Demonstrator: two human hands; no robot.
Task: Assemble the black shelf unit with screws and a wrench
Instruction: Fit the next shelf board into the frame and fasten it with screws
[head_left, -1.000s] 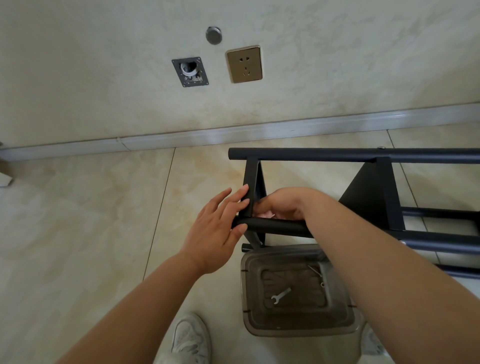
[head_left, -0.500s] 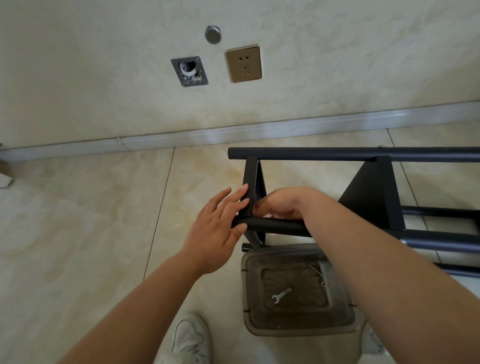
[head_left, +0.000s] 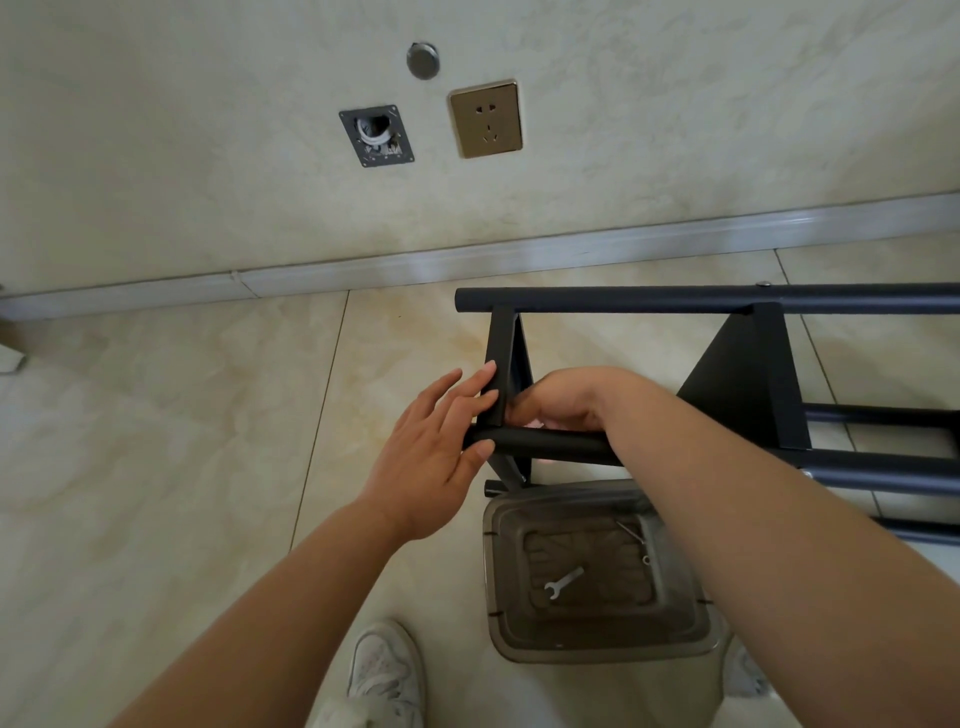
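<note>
Head view: black shelf unit (head_left: 727, 301) sideways.

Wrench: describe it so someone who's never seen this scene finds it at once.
Look below the black shelf frame lying on the tiled floor, to the clear brownish plastic bin at the person's feet. The wrench lies flat on the bin's bottom: small, silver, open-ended, and thicker than the thin metal bits near the bin's right wall.

Cream wall (head_left: 675, 104), beige tiled floor (head_left: 156, 441)
</note>
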